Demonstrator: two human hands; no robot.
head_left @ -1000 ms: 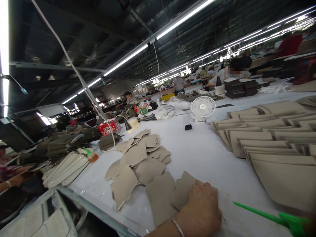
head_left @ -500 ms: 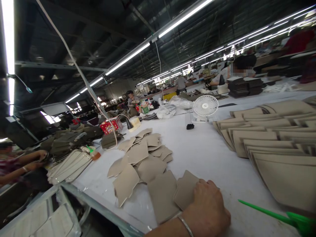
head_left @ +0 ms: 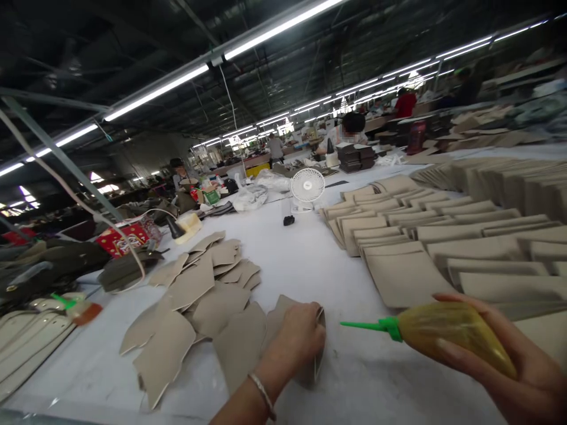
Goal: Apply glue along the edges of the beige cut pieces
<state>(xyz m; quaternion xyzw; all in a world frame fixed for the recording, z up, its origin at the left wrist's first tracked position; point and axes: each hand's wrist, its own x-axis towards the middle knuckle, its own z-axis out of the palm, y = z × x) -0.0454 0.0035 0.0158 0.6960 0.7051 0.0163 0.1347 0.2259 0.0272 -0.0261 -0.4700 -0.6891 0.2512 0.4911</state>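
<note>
At the front of the table my left hand is closed on the right edge of a taupe cut piece, whose rim curls up beside the fingers. My right hand grips a squeeze bottle of yellowish liquid, its long green nozzle pointing left toward my left hand. The nozzle tip is apart from the piece. Left of my left hand lies a loose pile of similar taupe pieces. Behind the bottle, rows of folded taupe panels overlap on the table.
A white fan stands mid-table, with a small black object in front. To the left are another glue-type bottle, pale straps and a red box. A pale cable hangs there. Co-workers sit farther back.
The view has turned right. My right hand has come into view with the squeeze bottle, of which only the green nozzle and cap showed before. The piece's edge now lifts at my left hand.
</note>
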